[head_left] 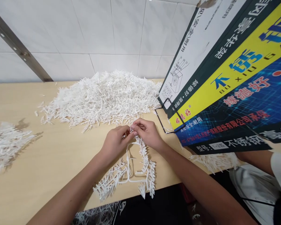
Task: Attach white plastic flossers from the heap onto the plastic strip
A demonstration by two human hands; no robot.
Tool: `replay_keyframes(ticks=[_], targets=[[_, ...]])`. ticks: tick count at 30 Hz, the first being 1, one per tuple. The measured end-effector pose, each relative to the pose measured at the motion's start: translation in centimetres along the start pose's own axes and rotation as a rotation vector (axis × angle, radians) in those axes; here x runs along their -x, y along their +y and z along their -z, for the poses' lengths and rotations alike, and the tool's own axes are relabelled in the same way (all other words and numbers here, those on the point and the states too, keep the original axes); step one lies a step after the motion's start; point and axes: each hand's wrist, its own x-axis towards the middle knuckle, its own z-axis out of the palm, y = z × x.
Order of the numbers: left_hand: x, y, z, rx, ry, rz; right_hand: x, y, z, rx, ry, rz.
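Observation:
My left hand point(115, 140) and my right hand point(147, 132) meet over the middle of the table, fingertips pinched together. Between them is the upper end of a white plastic sprue point(137, 180), a thin frame edged with rows of small spiky pieces. The sprue hangs down toward me, its lower part over the table near the front edge. Fingers hide the exact spot being pinched. Just beyond my hands lies a big heap of small white plastic pieces point(110, 97).
More white pieces point(7, 147) lie at the left. A large printed cardboard box point(215, 78) stands on the right, with a black wire frame point(170, 115) at its near corner. Behind it, a person's arm point(257, 161) shows beside further white pieces point(216, 162). A tiled wall point(114, 34) backs the table.

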Motion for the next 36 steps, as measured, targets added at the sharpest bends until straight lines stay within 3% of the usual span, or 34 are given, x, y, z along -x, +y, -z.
replay_keyframes(ticks=[2, 5, 8, 13, 18, 22, 26, 33, 36], targets=[[-0.2, -0.2, 0.0, -0.005, -0.075, 0.011, -0.2, 0.3, 0.1, 0.015, -0.010, -0.018], [-0.7, -0.4, 0.2, 0.069, -0.156, 0.049, -0.4, 0.9, 0.1, 0.005, 0.077, -0.097], [-1.3, -0.7, 0.5, 0.120, -0.186, 0.079, -0.4, 1.3, 0.0, -0.037, 0.164, -0.159], [-1.7, -0.9, 1.0, 0.159, -0.222, 0.055, -0.6, 1.7, 0.1, -0.128, 0.197, -0.179], [-1.2, -1.0, 1.5, 0.217, -0.281, 0.043, -1.7, 2.5, 1.3, -0.354, 0.460, -0.135], [-1.3, -1.2, 1.2, 0.259, -0.174, 0.103, -1.8, 2.5, 1.3, -0.193, 0.301, -0.051], [-1.4, -1.2, 1.0, 0.363, -0.125, 0.159, -1.8, 2.3, 0.9, -0.214, 0.221, -0.065], [-1.3, -0.7, 1.0, 0.403, -0.077, 0.173, -1.8, 1.5, 1.5, -0.242, 0.260, -0.073], [-1.3, -0.6, 0.8, 0.479, -0.028, 0.235, -1.2, 0.7, 1.4, -0.168, 0.201, -0.054]])
